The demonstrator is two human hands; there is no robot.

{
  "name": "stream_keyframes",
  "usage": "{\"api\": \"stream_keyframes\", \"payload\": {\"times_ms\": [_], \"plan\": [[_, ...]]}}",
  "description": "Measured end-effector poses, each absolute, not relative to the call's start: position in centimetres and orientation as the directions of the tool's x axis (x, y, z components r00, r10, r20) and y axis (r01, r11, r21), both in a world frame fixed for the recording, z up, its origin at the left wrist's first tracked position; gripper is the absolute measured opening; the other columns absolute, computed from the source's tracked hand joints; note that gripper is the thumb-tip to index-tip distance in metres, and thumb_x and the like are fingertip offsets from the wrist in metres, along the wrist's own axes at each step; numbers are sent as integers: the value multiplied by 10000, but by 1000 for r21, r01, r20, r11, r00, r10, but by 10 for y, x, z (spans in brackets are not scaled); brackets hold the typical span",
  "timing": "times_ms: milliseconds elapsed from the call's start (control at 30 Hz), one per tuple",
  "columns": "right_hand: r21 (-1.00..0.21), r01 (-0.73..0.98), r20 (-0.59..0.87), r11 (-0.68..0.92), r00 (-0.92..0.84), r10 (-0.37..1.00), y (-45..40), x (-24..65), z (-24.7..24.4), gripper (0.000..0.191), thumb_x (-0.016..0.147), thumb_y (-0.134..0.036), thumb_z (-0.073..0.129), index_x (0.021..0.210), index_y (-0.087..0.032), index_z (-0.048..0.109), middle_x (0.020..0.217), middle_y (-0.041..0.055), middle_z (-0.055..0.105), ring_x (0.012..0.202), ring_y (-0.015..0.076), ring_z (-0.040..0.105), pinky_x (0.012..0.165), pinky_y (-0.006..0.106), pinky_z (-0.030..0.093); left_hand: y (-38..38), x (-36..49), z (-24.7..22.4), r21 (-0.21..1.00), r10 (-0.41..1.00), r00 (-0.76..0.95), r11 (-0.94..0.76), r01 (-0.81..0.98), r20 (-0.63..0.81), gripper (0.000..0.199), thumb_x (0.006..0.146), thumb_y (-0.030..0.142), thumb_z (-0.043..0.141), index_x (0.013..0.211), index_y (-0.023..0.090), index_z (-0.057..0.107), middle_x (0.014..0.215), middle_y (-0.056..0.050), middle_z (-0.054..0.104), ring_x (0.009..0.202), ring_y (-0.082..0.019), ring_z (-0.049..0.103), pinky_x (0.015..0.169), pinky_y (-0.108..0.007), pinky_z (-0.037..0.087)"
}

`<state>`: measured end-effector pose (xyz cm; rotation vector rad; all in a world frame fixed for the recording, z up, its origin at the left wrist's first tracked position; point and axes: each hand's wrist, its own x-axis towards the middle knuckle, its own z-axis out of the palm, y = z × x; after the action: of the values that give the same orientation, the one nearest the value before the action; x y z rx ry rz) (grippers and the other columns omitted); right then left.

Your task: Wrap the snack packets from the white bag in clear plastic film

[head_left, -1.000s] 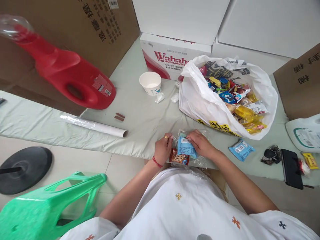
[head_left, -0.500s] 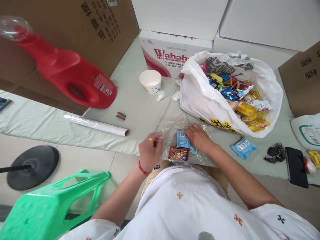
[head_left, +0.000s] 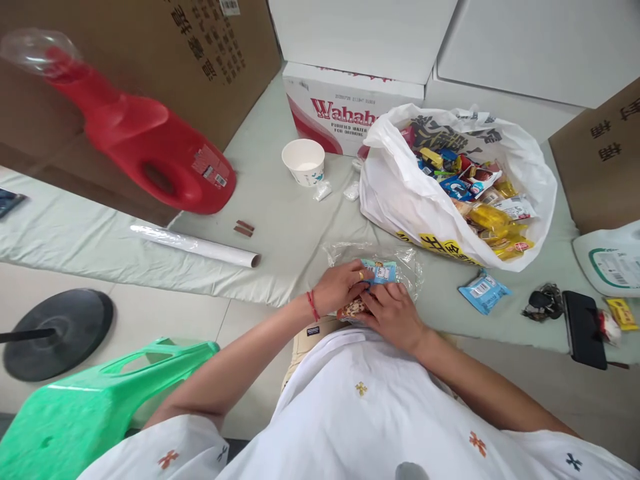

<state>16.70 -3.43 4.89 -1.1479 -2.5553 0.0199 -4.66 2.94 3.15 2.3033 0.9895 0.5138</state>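
Observation:
In the head view, my left hand [head_left: 344,288] reaches in from the left, its fingers closed on the lower edge of a blue snack packet [head_left: 385,272]. My right hand [head_left: 395,316] meets it from the right, with bent fingers pressed on the same packet. Just below their fingertips a brown cookie packet [head_left: 351,308] shows, partly covered by both hands. Beneath the packets a clear plastic film [head_left: 411,263] is spread at the table's front edge. How the fingertips grip is partly hidden.
A white plastic bag [head_left: 387,193] full of wrapped snacks stands behind. Nearby are a paper cup [head_left: 303,163], a white roll [head_left: 195,247], a red jug [head_left: 165,153], another blue packet [head_left: 484,292], keys [head_left: 543,302] and a phone [head_left: 585,330]. A green stool [head_left: 75,407] is at left.
My left hand has moved right onto the packets, and my right hand has shifted down to meet it. The blue packet now shows a different printed side.

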Motion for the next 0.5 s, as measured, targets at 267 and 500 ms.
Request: {"api": "stream_keyframes", "payload": {"times_ms": [267,500], "plan": [[-217,667,442,713,-585,681,-67,149,32,100,1009,-260,661,1077,-227,727,1158,76,729,1174,255,546,1140,494,382,33,-33,39,415,719,687,-659,627,104,307,1039,394,544,1244,307,755,998,-75,666,952,-247,581,779,-364,432],[-837,404,183,369,-430,884,-44,182,73,115,1037,-298,618,1109,-230,675,1081,54,701,964,178,660,820,309,550,35,-30,29,552,756,635,-602,578,159,308,985,346,636,1269,294,743,1191,-104,684,1104,-274,585,910,-430,452]]}}
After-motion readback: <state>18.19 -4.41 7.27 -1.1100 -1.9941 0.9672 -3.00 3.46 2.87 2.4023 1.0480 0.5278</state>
